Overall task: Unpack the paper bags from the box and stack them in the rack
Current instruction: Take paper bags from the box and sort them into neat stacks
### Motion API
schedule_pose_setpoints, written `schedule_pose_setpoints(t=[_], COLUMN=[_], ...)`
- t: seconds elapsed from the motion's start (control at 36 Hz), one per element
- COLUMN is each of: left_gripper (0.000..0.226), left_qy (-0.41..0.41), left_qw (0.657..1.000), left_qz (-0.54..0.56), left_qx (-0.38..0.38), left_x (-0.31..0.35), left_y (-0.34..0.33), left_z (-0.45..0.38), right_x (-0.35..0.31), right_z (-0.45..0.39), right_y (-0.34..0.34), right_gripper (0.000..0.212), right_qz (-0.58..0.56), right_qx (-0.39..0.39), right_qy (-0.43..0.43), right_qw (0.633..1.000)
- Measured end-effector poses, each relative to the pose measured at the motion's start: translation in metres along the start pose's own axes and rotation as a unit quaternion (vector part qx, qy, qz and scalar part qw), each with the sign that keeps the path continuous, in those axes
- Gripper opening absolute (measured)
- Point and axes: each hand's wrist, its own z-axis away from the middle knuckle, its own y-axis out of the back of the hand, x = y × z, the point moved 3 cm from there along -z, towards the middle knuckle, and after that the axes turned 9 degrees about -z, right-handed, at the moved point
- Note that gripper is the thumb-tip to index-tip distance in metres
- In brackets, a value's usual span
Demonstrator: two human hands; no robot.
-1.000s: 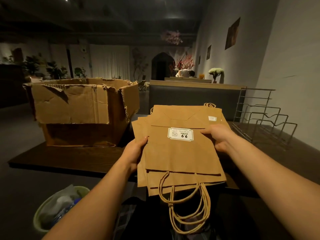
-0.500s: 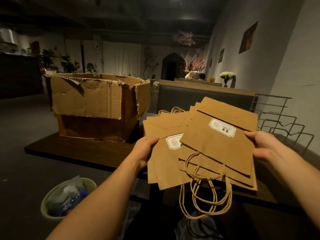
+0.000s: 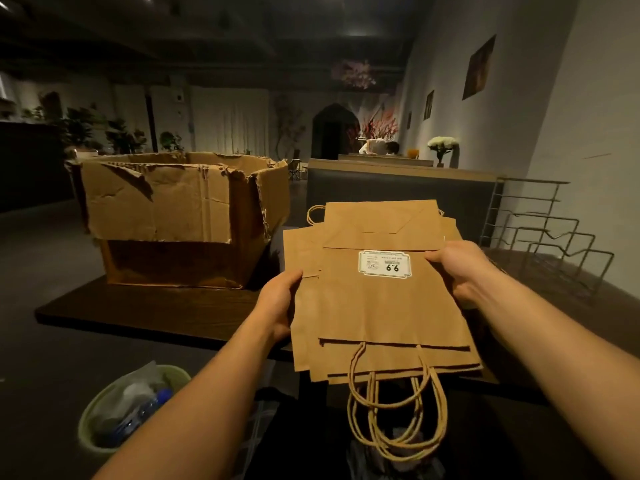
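Above the near edge of the table [image 3: 149, 313], the bags [image 3: 381, 306] sit as a flat sheaf between both hands. The left hand [image 3: 278, 303] is clamped on the sheaf's left edge; the right hand [image 3: 457, 268] pinches the right edge just beside the label [image 3: 384, 264]. Box [image 3: 180, 216] stands on the table to the left, rack [image 3: 550, 244] to the right and a little farther — the sheaf is between the two, touching neither.

The step looks to be squaring the sheaf before it goes into the rack. It is not square yet: one bag juts out at the left, and some handles [image 3: 394, 414] dangle near while others poke out at the far side. Better to tap the edges level, keep both grips firm, and mind the dangling loops, which could snag on the wires; then feed the sheaf edge-first into a slot.

Bags are thin brown kraft paper, matte, creased flat, with a folded base at the far end and twisted paper-cord handles. They will likely slide over one another if the grip eases. Box is torn, ragged corrugated card with its flaps open. Rack is thin bent metal wire, stepped in tiers — whether it holds anything I cannot tell in this dim light.
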Motion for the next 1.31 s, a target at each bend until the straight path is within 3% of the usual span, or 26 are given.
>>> schedule_pose_setpoints(t=[0.11,0.22,0.33,0.53,0.64,0.86,1.0,1.19,1.31], left_gripper=[0.026,0.026,0.027,0.028,0.028,0.026,0.029,0.030,0.029], left_qy=[-0.013,-0.021,-0.025,0.051,0.040,0.043,0.047,0.050,0.048], left_qw=[1.000,1.000,1.000,0.996,0.998,0.999,0.999,0.998,0.998], left_qz=[-0.005,-0.001,-0.002,0.067,0.043,0.004,0.003,-0.029,-0.031], left_qx=[-0.009,-0.021,-0.015,-0.005,-0.003,0.000,0.005,-0.018,-0.025], left_x=[0.001,0.002,0.002,0.000,-0.001,0.001,0.000,0.001,0.001], left_y=[0.000,0.000,-0.002,0.000,0.001,0.003,0.003,-0.001,-0.003], left_z=[0.001,0.001,0.000,-0.001,-0.003,-0.004,-0.006,-0.006,-0.008], right_x=[0.002,0.004,0.006,0.000,-0.005,-0.016,-0.032,-0.074,-0.077], right_z=[-0.003,0.004,0.010,-0.017,-0.028,-0.020,-0.019,-0.028,-0.006], right_y=[0.009,0.011,0.003,0.042,0.074,0.080,0.064,0.037,0.007], right_gripper=[0.014,0.010,0.010,0.022,0.033,0.035,0.014,0.018,0.017], right_qz=[-0.049,-0.138,-0.112,-0.187,-0.225,-0.235,-0.275,-0.406,-0.366], right_qx=[0.010,-0.056,-0.105,-0.011,0.059,0.050,0.028,0.032,-0.028], right_qy=[-0.016,-0.122,-0.145,-0.113,-0.100,-0.079,-0.019,0.148,0.190], right_qw=[0.999,0.981,0.977,0.976,0.967,0.968,0.961,0.901,0.911])
